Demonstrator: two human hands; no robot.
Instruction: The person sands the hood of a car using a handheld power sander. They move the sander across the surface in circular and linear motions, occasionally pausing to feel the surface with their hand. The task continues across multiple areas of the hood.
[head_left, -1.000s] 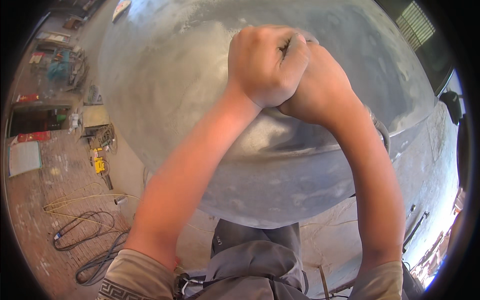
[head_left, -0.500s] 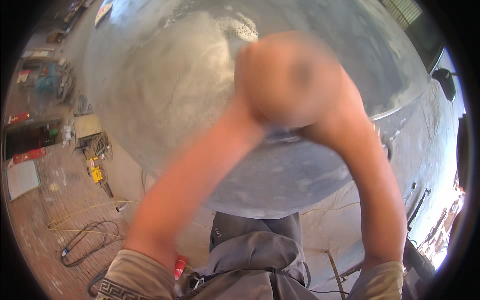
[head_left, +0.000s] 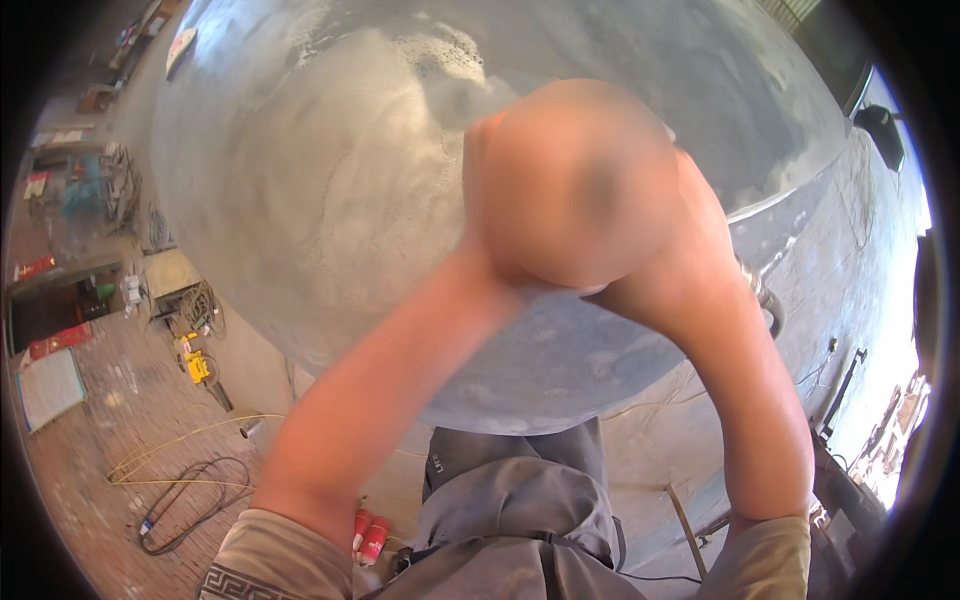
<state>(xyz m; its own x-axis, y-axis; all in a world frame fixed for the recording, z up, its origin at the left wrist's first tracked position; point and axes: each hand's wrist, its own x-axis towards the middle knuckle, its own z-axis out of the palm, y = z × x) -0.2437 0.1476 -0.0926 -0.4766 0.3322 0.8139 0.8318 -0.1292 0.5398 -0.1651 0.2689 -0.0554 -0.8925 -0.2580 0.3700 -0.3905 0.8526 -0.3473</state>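
Observation:
A very large, dull grey metal dome [head_left: 330, 200] fills the upper picture in front of me. My left hand [head_left: 540, 190] and my right hand [head_left: 662, 250] are pressed together in one clenched knot, raised close to the camera above the dome and smeared by motion. A dark smudge shows in the middle of the knot. What it is, and whether anything is gripped, is lost in the blur. Both bare forearms rise from the lower edge, over my grey trousers [head_left: 510, 510].
On the brick floor at left lie a black cable [head_left: 190, 490], yellow hose loops, a yellow tool [head_left: 197, 367] and a white board [head_left: 48, 385]. Two red caps [head_left: 368, 535] sit by my leg. Cluttered benches stand far left; a thin bar [head_left: 688, 530] lies lower right.
The joined hands have swung up from the dome's surface toward the camera and now look larger and blurred. The view has shifted slightly.

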